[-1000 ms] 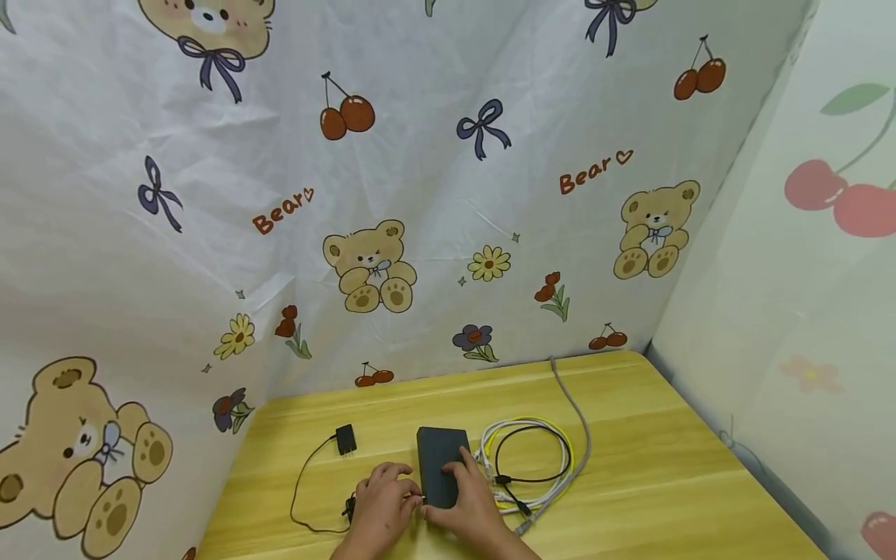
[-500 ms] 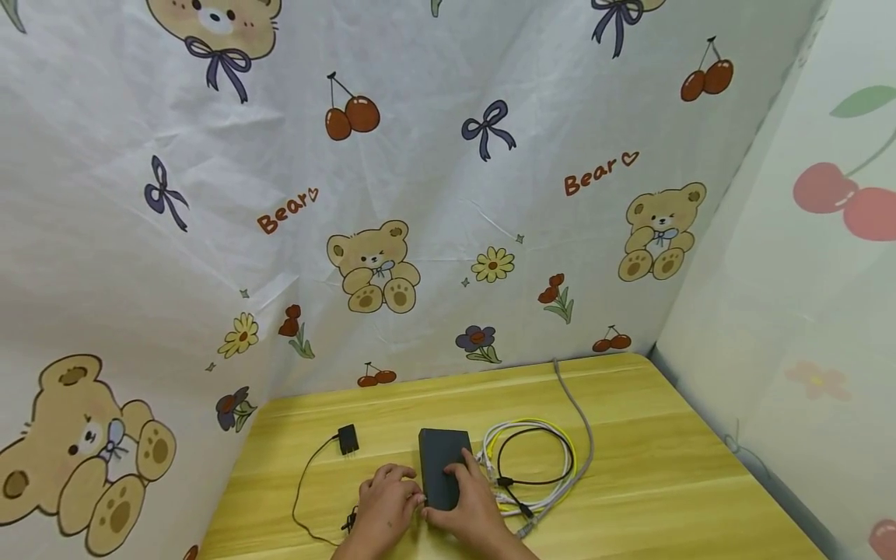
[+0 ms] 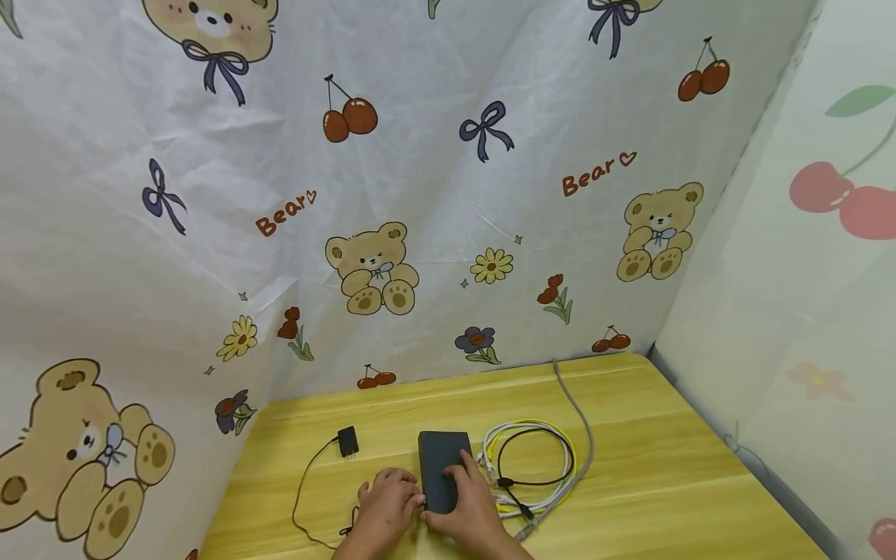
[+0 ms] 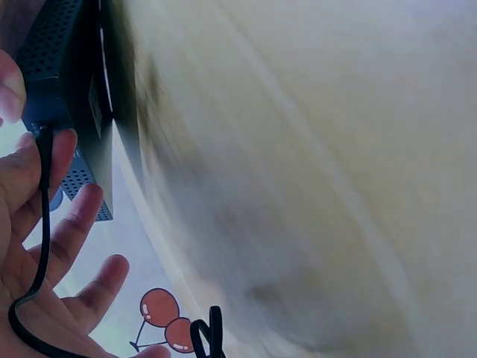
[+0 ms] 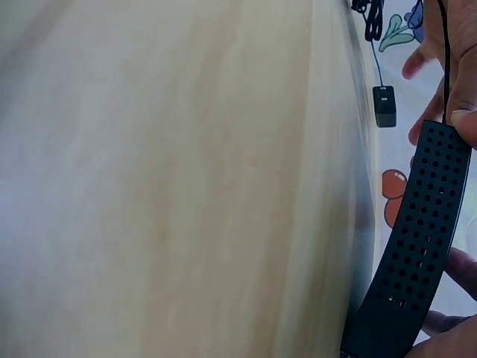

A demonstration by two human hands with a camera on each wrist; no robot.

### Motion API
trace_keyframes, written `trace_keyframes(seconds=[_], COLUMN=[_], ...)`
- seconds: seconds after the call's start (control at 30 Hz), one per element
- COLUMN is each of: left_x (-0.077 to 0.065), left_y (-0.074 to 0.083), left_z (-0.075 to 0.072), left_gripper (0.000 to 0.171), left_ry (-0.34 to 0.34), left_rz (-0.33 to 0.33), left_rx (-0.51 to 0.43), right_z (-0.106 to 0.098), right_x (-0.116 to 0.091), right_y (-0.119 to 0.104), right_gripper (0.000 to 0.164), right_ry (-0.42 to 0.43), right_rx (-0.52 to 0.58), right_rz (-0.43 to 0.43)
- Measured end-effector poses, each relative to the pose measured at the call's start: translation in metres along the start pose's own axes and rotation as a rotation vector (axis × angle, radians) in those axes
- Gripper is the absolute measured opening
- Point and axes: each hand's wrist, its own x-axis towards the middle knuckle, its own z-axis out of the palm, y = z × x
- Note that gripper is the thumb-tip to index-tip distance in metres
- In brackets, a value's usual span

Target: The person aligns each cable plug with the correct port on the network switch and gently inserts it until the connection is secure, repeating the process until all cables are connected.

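A flat dark box with perforated sides [image 3: 437, 459], like a small network switch, is on the wooden table. My right hand [image 3: 470, 504] grips it from the right, thumb at its near edge and fingers over its top and far side. At the box's left side my left hand [image 3: 387, 505] pinches the plug end of a thin black power cable [image 4: 45, 216]. In the left wrist view the plug meets a socket in the box's end; how deep it sits is hidden by the fingers. The cable runs back to a black power adapter [image 3: 347, 441].
Right of the box lies a coil with a yellow cable [image 3: 573, 449], white cables and a black cable [image 3: 535, 483]. A grey cable [image 3: 582, 424] curves around it toward the table's back edge. A bundled loop of the power cord [image 3: 348, 531] is beside my left wrist. Patterned cloth hangs behind the table.
The view shifts slightly. Both hands stay at the box, with the left fingers still at the plug; the bundled loop by the left wrist moves a little.
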Motion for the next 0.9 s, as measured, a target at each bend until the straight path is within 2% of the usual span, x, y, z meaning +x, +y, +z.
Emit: trace_keyframes(seconds=[0.17,0.33,0.63,0.9], left_x=[0.003,0.004,0.003,0.001], left_y=[0.001,0.001,-0.005,-0.007], left_z=[-0.001,0.0,0.01,0.009], left_gripper=[0.017,0.017,0.021,0.023], left_ry=[-0.019,-0.056,-0.051,-0.068], left_rz=[-0.006,-0.031,-0.064,-0.07], left_rx=[-0.023,-0.062,-0.144,-0.165], right_z=[0.0,0.001,0.001,0.002], right_x=[0.001,0.001,0.0,-0.001], right_y=[0.001,0.0,-0.002,-0.002], right_gripper=[0.068,0.069,0.07,0.071], right_ry=[0.026,0.016,0.013,0.017], right_rx=[-0.014,-0.026,-0.018,-0.029], right_rz=[-0.017,-0.017,0.003,-0.013])
